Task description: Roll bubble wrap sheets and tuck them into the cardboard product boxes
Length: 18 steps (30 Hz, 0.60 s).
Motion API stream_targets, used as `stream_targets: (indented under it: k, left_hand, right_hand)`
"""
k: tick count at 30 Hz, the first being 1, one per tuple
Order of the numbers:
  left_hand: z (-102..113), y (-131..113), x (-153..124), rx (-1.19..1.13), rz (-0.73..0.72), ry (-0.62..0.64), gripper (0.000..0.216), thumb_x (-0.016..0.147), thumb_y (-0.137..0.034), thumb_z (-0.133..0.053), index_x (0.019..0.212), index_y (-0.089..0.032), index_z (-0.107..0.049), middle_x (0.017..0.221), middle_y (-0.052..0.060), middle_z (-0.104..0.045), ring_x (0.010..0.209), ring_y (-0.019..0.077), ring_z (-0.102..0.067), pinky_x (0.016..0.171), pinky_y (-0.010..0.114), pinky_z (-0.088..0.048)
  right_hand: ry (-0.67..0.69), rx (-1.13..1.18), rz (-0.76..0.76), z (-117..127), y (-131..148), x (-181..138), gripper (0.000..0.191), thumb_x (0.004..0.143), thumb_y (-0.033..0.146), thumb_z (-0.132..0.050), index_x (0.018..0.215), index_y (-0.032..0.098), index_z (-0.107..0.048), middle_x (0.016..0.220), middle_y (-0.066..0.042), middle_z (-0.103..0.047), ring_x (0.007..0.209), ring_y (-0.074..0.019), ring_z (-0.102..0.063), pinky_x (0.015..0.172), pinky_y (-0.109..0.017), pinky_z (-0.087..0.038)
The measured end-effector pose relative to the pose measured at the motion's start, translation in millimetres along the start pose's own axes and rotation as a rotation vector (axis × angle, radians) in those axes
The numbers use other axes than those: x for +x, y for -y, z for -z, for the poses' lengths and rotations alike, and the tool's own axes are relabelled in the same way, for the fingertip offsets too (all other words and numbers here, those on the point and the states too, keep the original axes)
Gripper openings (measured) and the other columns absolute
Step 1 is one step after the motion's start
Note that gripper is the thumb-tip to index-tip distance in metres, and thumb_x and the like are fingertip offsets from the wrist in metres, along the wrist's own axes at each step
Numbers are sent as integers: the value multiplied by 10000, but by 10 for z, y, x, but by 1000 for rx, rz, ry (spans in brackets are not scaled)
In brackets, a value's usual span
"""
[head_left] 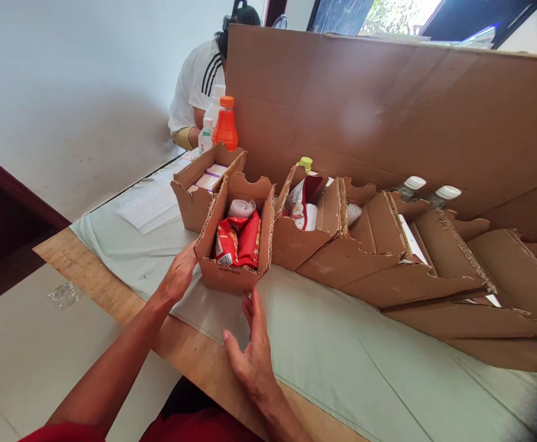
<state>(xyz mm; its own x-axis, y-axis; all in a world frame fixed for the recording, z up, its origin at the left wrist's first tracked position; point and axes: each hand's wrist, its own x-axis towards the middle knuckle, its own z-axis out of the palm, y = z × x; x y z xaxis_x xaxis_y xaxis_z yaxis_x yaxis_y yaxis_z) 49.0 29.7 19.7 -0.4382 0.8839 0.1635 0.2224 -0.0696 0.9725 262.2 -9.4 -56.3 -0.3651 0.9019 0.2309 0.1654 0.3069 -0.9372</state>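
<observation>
An open cardboard box stands in front of me at the table's near side. Inside it are red snack bags and a pale rolled bundle behind them. My left hand grips the box at its left side, with its fingertips partly hidden. Close to the box's front right corner is my right hand, its fingers stretched upward and its thumb spread apart. The fingertips reach the lower edge of the box, and nothing lies in the palm.
Another cardboard box holding small white packs stands behind left. More cardboard bins run to the right before a tall cardboard panel. An orange bottle and clear plastic sheets sit farther back. A person is behind the panel.
</observation>
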Motion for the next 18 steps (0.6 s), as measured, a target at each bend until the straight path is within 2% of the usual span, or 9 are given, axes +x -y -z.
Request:
stream_targets:
  k: [2, 4, 6, 8, 10, 12, 18]
  left_hand:
    - [23, 51, -204, 33, 58, -34, 526, 946, -547, -515, 1290, -175, -657, 1293, 124, -696, 1197, 294, -640, 1029, 414, -509]
    - [17, 81, -385, 121, 104, -116, 507, 904, -484, -602, 1313, -185, -628, 1284, 122, -679, 1106, 264, -664, 934, 384, -538]
    - [-29, 69, -500, 205, 90, -160, 424, 860, -417, -652, 1220, -194, -669, 1102, 90, -713, 945, 222, -676, 809, 330, -547]
    - [-110, 27, -533, 217, 49, -107, 275, 852, -376, -642, 1045, -195, -717, 886, 46, -708, 804, 189, -660, 726, 292, -534]
    - [-207, -12, -491, 187, 19, -13, 198, 846, -351, -632, 923, -196, -727, 817, 34, -708, 765, 179, -664, 695, 277, -532]
    - [-296, -15, -392, 169, 3, 43, 182, 816, -335, -642, 894, -198, -733, 861, 47, -736, 799, 192, -688, 677, 274, -539]
    - [-419, 135, 52, 187, -2, 6, 209, 787, -330, -629, 917, -194, -722, 910, 65, -756, 867, 223, -711, 722, 308, -556]
  right_hand:
    - [-19, 15, 10, -67, -26, 144, 872, 889, 212, -589, 1640, 278, -152, 1685, -112, -245, 1504, -321, -367, 1214, -569, -365]
    - [-27, 24, 16, -101, -55, 261, 861, 889, 228, -590, 1638, 271, -166, 1694, -111, -217, 1515, -321, -345, 1219, -573, -354]
    - [-21, 28, 15, -101, -94, 323, 835, 895, 238, -579, 1634, 275, -190, 1704, -100, -191, 1522, -322, -332, 1216, -571, -358]
    - [-16, 30, -4, -77, -150, 331, 787, 912, 252, -563, 1624, 284, -229, 1711, -88, -171, 1520, -321, -336, 1209, -565, -371]
    - [-23, 31, -34, -45, -218, 308, 719, 936, 273, -539, 1607, 287, -280, 1711, -86, -171, 1516, -321, -344, 1197, -559, -391]
    - [-42, 33, -56, -20, -280, 281, 662, 953, 280, -516, 1587, 281, -328, 1704, -93, -194, 1508, -324, -359, 1183, -564, -408]
    - [-43, 27, -23, -6, -331, 271, 605, 948, 256, -512, 1544, 256, -406, 1663, -112, -294, 1471, -314, -415, 1184, -569, -414]
